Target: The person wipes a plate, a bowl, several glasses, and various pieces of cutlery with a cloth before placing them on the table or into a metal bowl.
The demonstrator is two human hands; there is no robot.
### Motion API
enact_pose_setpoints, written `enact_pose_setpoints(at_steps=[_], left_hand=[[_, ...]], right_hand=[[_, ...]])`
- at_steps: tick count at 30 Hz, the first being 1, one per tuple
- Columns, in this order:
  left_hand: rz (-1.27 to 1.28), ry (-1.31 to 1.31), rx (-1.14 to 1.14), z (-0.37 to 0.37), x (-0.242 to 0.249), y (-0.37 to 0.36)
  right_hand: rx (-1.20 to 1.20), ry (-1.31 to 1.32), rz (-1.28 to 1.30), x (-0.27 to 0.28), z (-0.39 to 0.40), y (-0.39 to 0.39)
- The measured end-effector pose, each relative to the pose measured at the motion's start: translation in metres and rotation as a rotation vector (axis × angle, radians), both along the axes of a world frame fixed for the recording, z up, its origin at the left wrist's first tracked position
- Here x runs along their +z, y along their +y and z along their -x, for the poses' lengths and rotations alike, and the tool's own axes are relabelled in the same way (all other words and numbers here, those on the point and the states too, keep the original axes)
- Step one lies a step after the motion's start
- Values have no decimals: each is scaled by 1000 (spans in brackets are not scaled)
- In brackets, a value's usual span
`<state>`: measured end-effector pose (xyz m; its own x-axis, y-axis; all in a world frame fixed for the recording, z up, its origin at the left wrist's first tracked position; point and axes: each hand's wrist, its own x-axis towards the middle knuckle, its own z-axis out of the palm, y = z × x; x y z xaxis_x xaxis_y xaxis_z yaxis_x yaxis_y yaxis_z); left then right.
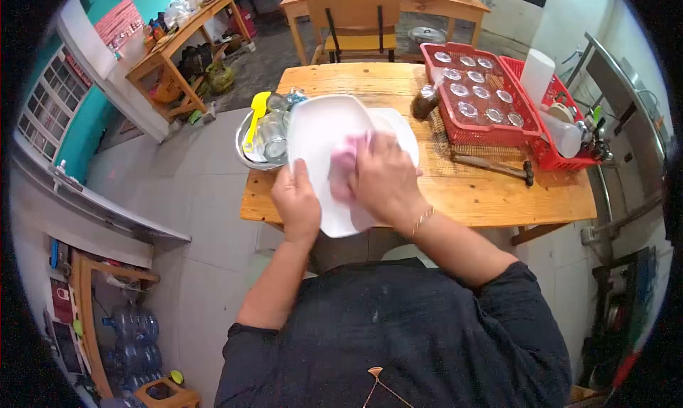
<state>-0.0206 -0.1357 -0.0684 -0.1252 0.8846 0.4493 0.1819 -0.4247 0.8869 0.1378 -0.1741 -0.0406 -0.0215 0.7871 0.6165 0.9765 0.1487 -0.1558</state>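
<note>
Over the near edge of the wooden table [462, 203], a white dish [331, 116] tilts under a pink cloth [344, 172].

The left hand [295, 200] clasps the dish's left side, thumb on its face; the right hand [388, 180], blurred, closes around the bunched cloth. Partly behind lies a second white dish [403, 129]; a basin [244, 157] of glassware [271, 135] sits just left.

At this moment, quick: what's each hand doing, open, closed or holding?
Left hand: holding the white tray by its edge.
Right hand: closed on a blurred pink cloth over the tray.
</note>
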Motion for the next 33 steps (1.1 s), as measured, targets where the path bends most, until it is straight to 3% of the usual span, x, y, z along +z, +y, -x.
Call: enact_pose_setpoints(at_steps=[1,3,7,9,13,17,21,23,26,29,31,32,33], left_hand=[[21,-19,32,1,-3,8],[70,-69,-19,7,2,18],[67,-52,-114,4,5,23],[98,-116,-248,-3,9,16],[341,-329,-553,-19,16,8],[507,-637,-605,-11,7,17],[537,-454,-462,11,-9,23],[549,-377,-401,17,-8,26],[607,-377,-484,20,-1,28],[674,-479,-675,16,12,26],[742,-598,-751,12,35,15],[721,-464,-860,17,36,17],[791,-277,-814,25,48,14]], right_hand=[[-11,-66,136,-13,9,-18],[264,-10,228,-20,12,-44],[467,407,365,33,-28,-48],[376,478,127,56,-44,-33],[90,30,-93,56,-20,-3],[331,-49,49,19,30,-12],[612,-107,324,31,20,-55],[548,-289,265,29,10,-70],[400,-378,-35,16,-10,-66],[417,-349,-28,28,-23,-74],[454,-174,-105,47,-33,-71],[456,-58,-74,70,-43,-75],[459,59,-42,86,-54,-78]])
